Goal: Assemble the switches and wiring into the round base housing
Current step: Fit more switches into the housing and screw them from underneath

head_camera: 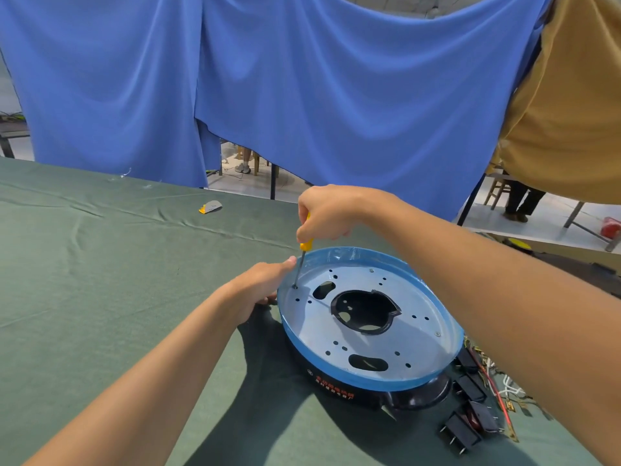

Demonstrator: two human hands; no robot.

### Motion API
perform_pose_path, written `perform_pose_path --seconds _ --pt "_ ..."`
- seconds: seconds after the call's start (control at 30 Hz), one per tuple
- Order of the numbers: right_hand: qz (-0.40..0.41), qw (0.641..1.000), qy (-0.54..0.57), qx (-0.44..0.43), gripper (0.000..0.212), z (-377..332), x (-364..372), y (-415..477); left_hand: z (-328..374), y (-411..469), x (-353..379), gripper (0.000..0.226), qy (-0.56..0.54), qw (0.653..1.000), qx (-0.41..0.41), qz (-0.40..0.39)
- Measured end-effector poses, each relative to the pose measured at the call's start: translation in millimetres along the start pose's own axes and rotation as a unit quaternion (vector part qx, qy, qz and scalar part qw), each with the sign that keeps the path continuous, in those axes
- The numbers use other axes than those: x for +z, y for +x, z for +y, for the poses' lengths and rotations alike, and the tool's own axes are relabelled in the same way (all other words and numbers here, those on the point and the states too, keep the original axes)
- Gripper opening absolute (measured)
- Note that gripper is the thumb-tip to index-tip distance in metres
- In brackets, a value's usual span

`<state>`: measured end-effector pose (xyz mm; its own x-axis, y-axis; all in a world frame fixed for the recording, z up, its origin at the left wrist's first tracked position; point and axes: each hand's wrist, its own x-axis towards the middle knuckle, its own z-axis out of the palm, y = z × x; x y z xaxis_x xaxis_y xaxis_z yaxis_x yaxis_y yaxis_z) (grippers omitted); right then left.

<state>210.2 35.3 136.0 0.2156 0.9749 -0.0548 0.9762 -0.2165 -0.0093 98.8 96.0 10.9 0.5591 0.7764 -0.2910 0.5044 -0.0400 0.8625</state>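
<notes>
Our R hand clenches the yellow-handled screwdriver upright, tip at a hole on the left of the metal plate in the round base housing, which sits on the green tablecloth. Our L hand grips its left rim, thumb on top. Black rocker switches & wiring lie just right of it.

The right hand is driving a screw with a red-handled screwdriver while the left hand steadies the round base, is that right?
Not quite: the handle of the screwdriver is yellow, not red. The head view shows the right hand gripping it, tip down on the plate, while the left hand steadies the round base.
</notes>
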Motion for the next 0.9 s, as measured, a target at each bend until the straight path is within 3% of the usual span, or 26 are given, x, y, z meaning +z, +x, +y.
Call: perform_pose_path --seconds 0.13,0.27,0.43,0.7,0.9 --pt "0.027 0.999 0.015 -0.037 0.009 0 -2 -3 -8 -1 1 0.037 -0.082 0.981 0.129 0.117" --pt "0.042 0.996 0.044 -0.067 0.007 -3 -4 -4 -18 -8 2 0.019 -0.116 0.96 0.212 0.145" --pt "-0.011 0.994 -0.027 -0.104 0.02 -9 -15 -5 -30 -11 12 0.025 -0.179 0.946 0.241 0.126" --pt "-0.079 0.987 -0.108 -0.092 0.023 -13 -26 2 -32 -7 9 0.03 -0.113 0.943 0.268 0.164" --pt "-0.098 0.991 -0.067 -0.068 0.018 -22 -20 7 -31 -7 10 0.034 -0.091 0.943 0.273 0.168"
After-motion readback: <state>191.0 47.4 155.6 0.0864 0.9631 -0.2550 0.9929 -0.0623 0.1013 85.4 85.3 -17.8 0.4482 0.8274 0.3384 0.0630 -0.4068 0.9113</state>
